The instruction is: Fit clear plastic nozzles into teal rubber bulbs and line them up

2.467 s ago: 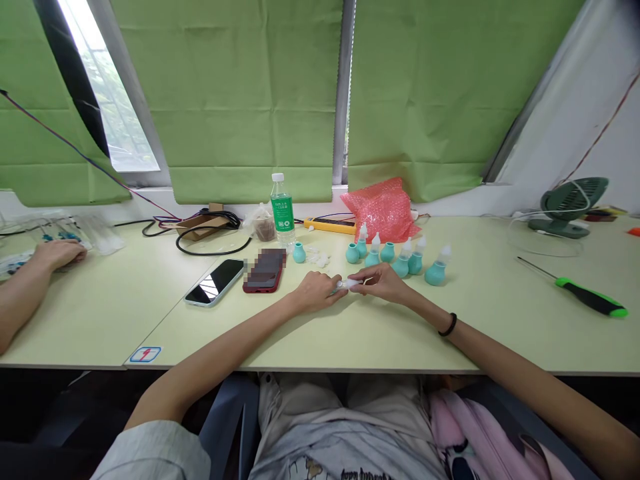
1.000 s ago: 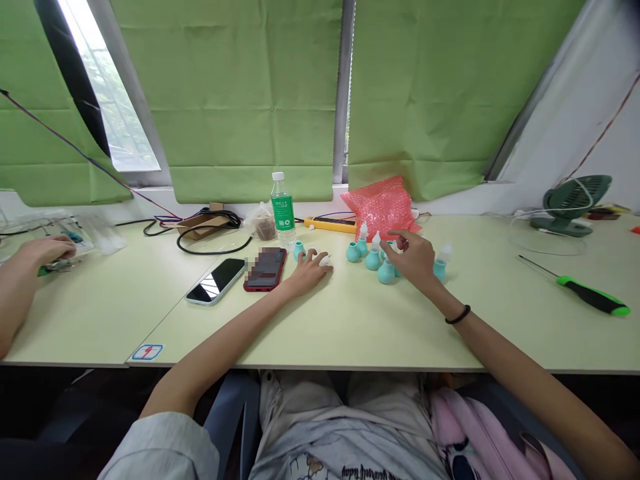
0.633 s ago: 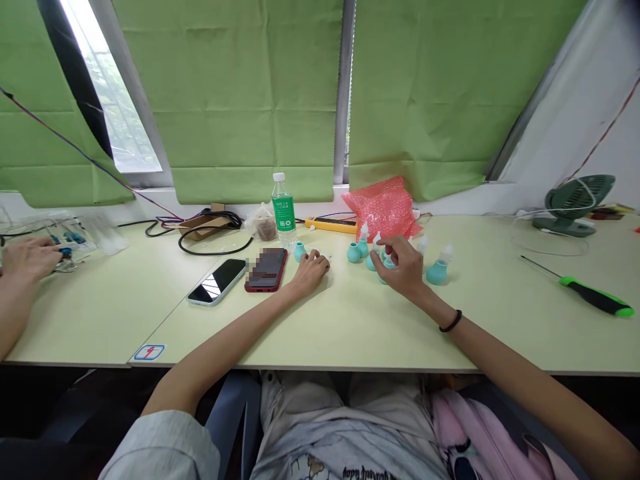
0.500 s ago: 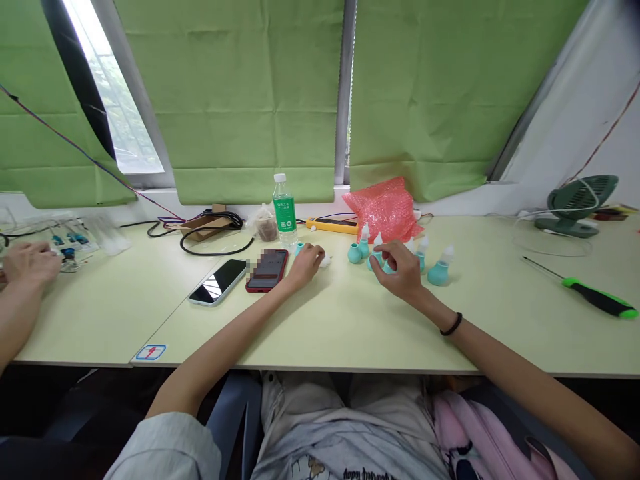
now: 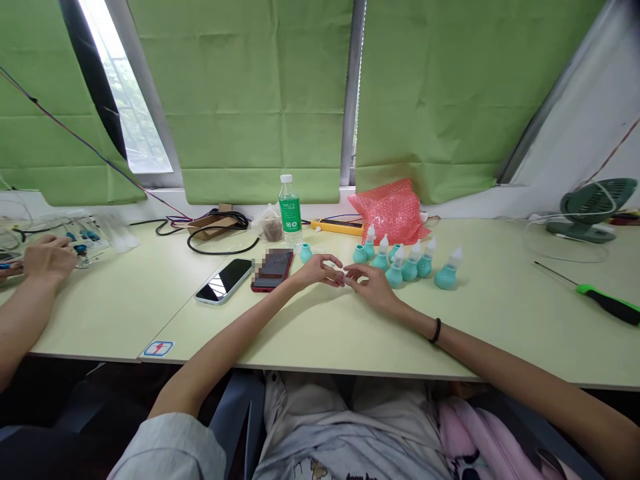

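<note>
My left hand (image 5: 320, 271) rests on the pale green table (image 5: 325, 333), fingertips pinched on a small white tip. My right hand (image 5: 371, 285) lies just right of it with its fingers loosely apart, holding nothing; its index finger almost meets the left fingertips. Behind the right hand stands a cluster of teal rubber bulbs (image 5: 400, 269), several of them with white nozzles, the rightmost one (image 5: 447, 275) a little apart. One bare teal bulb (image 5: 305, 253) stands alone behind my left hand.
Two phones (image 5: 224, 280) (image 5: 273, 269) lie left of my hands. A water bottle (image 5: 291, 211), pink bubble wrap (image 5: 388, 210) and cables (image 5: 215, 233) sit at the back. A green-handled screwdriver (image 5: 600, 301) and fan (image 5: 587, 208) are far right. Another person's hand (image 5: 47, 257) works at far left.
My left hand came back from the white pieces near the bare bulb. My right hand left the bulb cluster, set down a bulb and moved in to meet the left.
</note>
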The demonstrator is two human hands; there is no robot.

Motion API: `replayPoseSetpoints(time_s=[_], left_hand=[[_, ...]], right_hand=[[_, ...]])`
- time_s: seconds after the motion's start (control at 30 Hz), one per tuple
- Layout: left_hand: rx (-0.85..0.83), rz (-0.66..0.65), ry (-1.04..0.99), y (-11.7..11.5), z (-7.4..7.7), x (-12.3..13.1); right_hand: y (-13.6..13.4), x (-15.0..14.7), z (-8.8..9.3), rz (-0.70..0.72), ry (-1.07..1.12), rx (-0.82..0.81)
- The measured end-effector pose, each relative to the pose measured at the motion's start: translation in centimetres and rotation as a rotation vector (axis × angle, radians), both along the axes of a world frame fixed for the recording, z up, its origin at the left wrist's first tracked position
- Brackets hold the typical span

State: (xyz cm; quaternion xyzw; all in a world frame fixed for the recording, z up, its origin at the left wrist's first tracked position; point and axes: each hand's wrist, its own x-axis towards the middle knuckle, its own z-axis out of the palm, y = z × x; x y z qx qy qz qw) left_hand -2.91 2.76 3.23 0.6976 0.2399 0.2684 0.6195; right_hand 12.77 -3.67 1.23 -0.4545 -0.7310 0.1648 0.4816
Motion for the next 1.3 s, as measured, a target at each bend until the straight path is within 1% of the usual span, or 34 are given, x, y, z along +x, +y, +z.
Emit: replayPoseSetpoints(time_s=[0.1, 0.17, 0.2, 0.23, 0.27, 0.37, 0.4, 0.43, 0.47, 0.53, 0.63, 0.7, 0.77, 0.83, 0.9, 0.93, 0.97, 1.07, 1.1, 1.17, 1.23, 1.3], left_hand=[[0.025, -0.017, 0.007, 0.0, 0.1, 0.0], [0.092, -0.022, 0.057, 0.2, 0.3, -0.1], [0.154, -0.009, 0.099, 0.4, 0.5, -0.2], [0.251, 0.029, 0.154, 0.6, 0.9, -0.4], [0.382, 0.101, 0.225, 0.9, 1.2, -0.5], [0.898, 0.406, 0.536, 1.8, 2.5, -0.8], [1.047, 0.451, 0.653, 2.0, 2.8, -0.7], [1.165, 0.461, 0.761, 2.2, 2.9, -0.6], [1.25, 0.441, 0.855, 2.5, 2.9, -0.5], [1.34, 0.364, 0.981, 3.0, 2.5, 0.0], [1.361, 0.298, 1.034, 4.1, 1.1, 0.8], [1.356, 0.288, 0.995, 4.8, 0.3, 1.0], [1.353, 0.304, 0.936, 5.0, 0.0, 1.0], [1.339, 0.354, 0.882, 4.4, 0.1, 0.9], [1.296, 0.408, 0.816, 3.0, 0.4, 0.6], [1.257, 0.411, 0.762, 2.1, 0.4, 0.4], [1.197, 0.377, 0.697, 1.1, 0.4, 0.3], [0.923, 0.176, 0.511, -1.4, -0.2, -0.2], [0.86, 0.149, 0.461, -2.0, -0.6, -0.3], [0.773, 0.17, 0.385, -2.5, -1.3, -0.4], [0.711, 0.206, 0.325, -2.5, -1.8, -0.3], [0.65, 0.21, 0.277, -2.3, -2.1, -0.2]], right_hand=[[0.2, 0.3, -0.1, -0.017, -0.015, 0.022], [0.3, 0.5, -0.1, -0.021, -0.019, 0.025], [0.3, 0.5, -0.1, -0.03, -0.014, 0.027], [0.4, 0.5, -0.1, -0.042, -0.004, 0.027], [0.5, 0.6, -0.2, -0.054, 0.009, 0.022], [0.9, 0.7, -0.5, -0.067, 0.066, -0.028], [1.0, 0.8, -0.6, -0.055, 0.087, -0.055], [1.2, 0.8, -0.7, -0.037, 0.108, -0.084], [1.3, 0.8, -0.8, -0.014, 0.131, -0.114], [1.4, 0.9, -0.9, 0.039, 0.181, -0.181], [1.4, 0.9, -0.7, 0.102, 0.276, -0.279], [1.3, 0.9, -0.4, 0.127, 0.338, -0.336], [1.0, 1.0, -0.1, 0.141, 0.398, -0.391], [0.6, 1.0, 0.2, 0.153, 0.45, -0.444], [0.3, 1.1, 0.3, 0.174, 0.482, -0.491], [0.2, 1.1, 0.3, 0.186, 0.489, -0.509], [0.1, 1.2, 0.2, 0.199, 0.493, -0.524], [0.0, 1.4, -0.2, 0.22, 0.493, -0.538], [0.1, 1.4, -0.3, 0.225, 0.483, -0.538], [0.3, 1.6, -0.5, 0.232, 0.439, -0.539], [0.6, 1.8, -0.6, 0.226, 0.365, -0.527], [0.9, 1.9, -0.6, 0.212, 0.286, -0.484]])
